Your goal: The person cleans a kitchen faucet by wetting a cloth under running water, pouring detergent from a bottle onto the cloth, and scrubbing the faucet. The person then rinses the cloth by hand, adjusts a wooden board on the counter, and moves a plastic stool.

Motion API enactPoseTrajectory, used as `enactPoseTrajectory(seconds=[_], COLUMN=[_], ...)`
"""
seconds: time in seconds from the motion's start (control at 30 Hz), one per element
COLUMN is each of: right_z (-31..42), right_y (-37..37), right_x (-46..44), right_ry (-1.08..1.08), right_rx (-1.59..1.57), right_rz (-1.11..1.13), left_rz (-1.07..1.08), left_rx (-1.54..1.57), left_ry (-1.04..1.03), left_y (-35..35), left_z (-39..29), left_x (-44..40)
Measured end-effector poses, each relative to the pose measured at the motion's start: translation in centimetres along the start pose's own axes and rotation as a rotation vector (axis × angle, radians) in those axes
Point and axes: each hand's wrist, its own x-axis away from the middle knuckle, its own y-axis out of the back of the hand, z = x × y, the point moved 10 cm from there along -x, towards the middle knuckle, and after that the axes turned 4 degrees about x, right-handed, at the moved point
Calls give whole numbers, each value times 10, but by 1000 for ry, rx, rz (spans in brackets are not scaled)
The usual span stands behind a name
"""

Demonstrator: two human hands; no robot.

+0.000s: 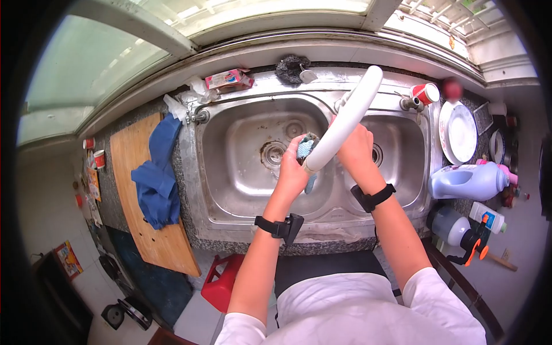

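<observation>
My left hand (294, 165) is over the left basin (230, 184), closed around a light blue patterned cloth (304, 149). Something dark shows just behind the cloth, and a blue end hangs below the hand. A thick white faucet spout (348, 118) slants across the view between my hands and covers part of them. My right hand (357, 150) is curled over the right basin (397, 144), close beside the spout. Its fingertips are hidden, so I cannot make out what is in it.
A wooden board (132, 167) with a blue cloth (158, 187) lies left. Along the back are a pink box (225, 79) and a dark scourer (292, 69). Plates (461, 133), a purple jug (468, 181) and a spray bottle (451, 225) stand right. A red container (219, 283) is below.
</observation>
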Motion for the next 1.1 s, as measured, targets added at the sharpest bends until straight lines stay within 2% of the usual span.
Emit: enactPoseTrajectory(seconds=[0.1, 0.2, 0.27, 0.4, 0.5, 0.57, 0.63, 0.67, 0.73, 0.8, 0.87, 0.9, 0.97, 1.03, 1.07, 1.1], right_z=[0, 1, 2, -2, -2, 1, 28, 37, 70, 83, 94, 92, 78, 62, 59, 54], right_y=[0, 0, 1, 4, -1, -13, -39, -41, -47, -54, -41, -38, -60, -82, -81, -93], right_x=[2, 2, 3, 6, 17, 31, 42, 40, 41, 40, 35, 31, 38, 47, 49, 55], right_ry=[-12, -19, -18, -57, -71, -70, 93, 99, 251, 329, 401, 316, 266, 39, 54, -57], right_rx=[-23, -26, -7, -95, -168, -225, -105, -102, -221, -232, -240, -270, -363, -594, -585, -841], right_rz=[43, 42, 41, 65, 58, 56, 164, 160, 174, 135, -51, 70, 31, 413, 414, 529], left_rz=[-13, 6, -77, -111, -102, -121, -186, -252, -221, -255, -256, -247, -173, -154, -132, -151], left_rx=[-15, -44, -76, -81, -6, 322, 410, 496, 469, 470, 438, 564, 824, 744, 660, 635], left_ry=[0, -96, -133, -18, -65, -21, -4, 11, 34, 50, 56, 66, 109, 105, 116, 89], left_y=[5, 5, 10, 13, 17, 21, 31, 42, 53, 65, 73, 74, 69, 65, 60, 60], left_z=[5, -1, -8, 2, 7, 16, 22, 29, 38, 39, 39, 43, 42, 37, 35, 33], left_x=[1, 2, 8, 11, 7, 6, 8, 9, 12, 21, 22, 20, 18, 15, 12, 8])
